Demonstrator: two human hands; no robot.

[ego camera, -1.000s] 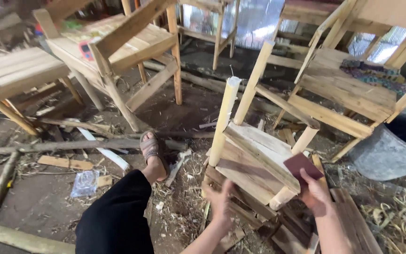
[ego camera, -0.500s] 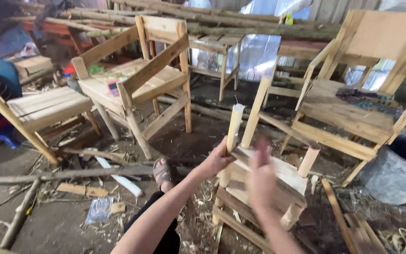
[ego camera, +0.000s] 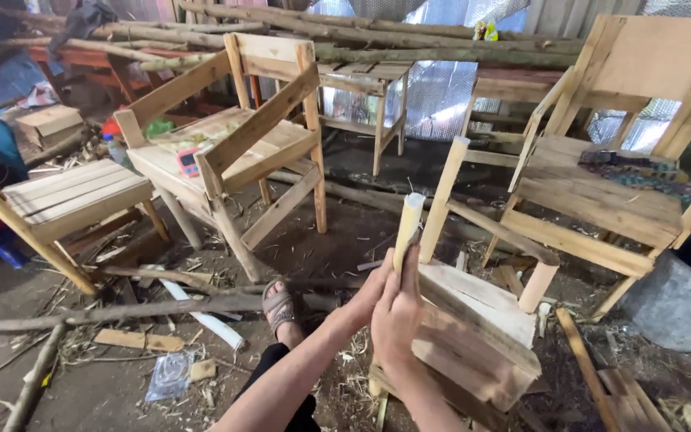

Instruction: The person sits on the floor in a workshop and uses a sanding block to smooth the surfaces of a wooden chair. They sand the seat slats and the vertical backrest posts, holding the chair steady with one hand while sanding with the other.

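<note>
The right hand (ego camera: 397, 316) is wrapped around the lower part of a pale round post (ego camera: 407, 232), one upright leg of a small unfinished wooden chair (ego camera: 473, 336) lying tipped in front of the person. The left hand (ego camera: 371, 294) is pressed against the same post from the near side, fingers closed along it; whether anything is held between palm and wood cannot be told. The post is judged to be being rubbed or smoothed by hand, with the chair frame otherwise assembled. For a next stroke, a firm grip and a steady frame would be called for, since the chair rests loosely on the littered floor. Just left of the hands a sandalled foot (ego camera: 278, 306) is planted. Beyond, farther from the hands, a finished slatted armchair (ego camera: 233, 152) stands to the left and another armchair (ego camera: 609, 184) to the right.
</note>
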